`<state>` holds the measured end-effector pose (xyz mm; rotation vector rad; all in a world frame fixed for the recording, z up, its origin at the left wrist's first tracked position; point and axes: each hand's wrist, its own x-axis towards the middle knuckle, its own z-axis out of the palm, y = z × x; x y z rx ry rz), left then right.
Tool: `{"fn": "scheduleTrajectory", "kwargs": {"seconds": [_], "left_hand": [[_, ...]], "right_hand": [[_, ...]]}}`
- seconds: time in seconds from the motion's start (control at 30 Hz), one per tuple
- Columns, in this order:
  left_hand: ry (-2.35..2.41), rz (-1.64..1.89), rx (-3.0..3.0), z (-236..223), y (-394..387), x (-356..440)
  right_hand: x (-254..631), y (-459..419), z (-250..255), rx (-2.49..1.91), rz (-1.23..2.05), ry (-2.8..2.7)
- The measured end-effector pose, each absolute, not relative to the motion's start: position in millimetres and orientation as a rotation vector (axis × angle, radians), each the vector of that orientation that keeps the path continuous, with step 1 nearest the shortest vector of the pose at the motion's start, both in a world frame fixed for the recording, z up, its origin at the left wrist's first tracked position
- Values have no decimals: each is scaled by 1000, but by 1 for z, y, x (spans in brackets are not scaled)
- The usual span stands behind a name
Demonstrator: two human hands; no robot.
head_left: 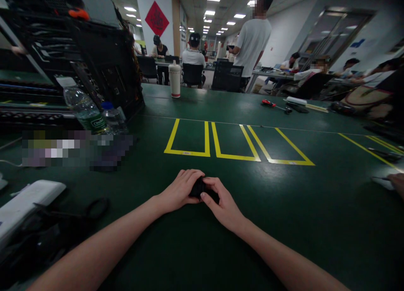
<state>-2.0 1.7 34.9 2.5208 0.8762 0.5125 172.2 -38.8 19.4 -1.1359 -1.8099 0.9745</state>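
Note:
Between my two hands is a small, dark, rounded object (197, 188), low over the green table (176, 257). Its kind does not show, since fingers cover much of it. My left hand (180, 187) wraps round its left side with the fingers closed. From the right, my right hand (222, 200) pinches it with thumb and index finger. Just beyond the hands, yellow tape outlines (187, 153) mark the tabletop.
Plastic bottles (82, 104) and a dark equipment frame (104, 55) stand at the left. A white power strip (31, 202) and black cables (63, 232) lie near left. Farther back are a cup (174, 78) and a red screwdriver (269, 102). Another person's hand (397, 183) is at the right edge.

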Motion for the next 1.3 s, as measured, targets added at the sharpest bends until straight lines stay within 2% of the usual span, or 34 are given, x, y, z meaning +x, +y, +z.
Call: {"fn": "scheduleTrajectory", "kwargs": {"seconds": [0.27, 1.3], "left_hand": [[869, 521, 2525, 36, 1, -3], [856, 509, 2527, 36, 2, -4]], "right_hand": [[170, -37, 17, -1153, 1119, -1692], [172, -37, 15, -1141, 1043, -1752]]}}
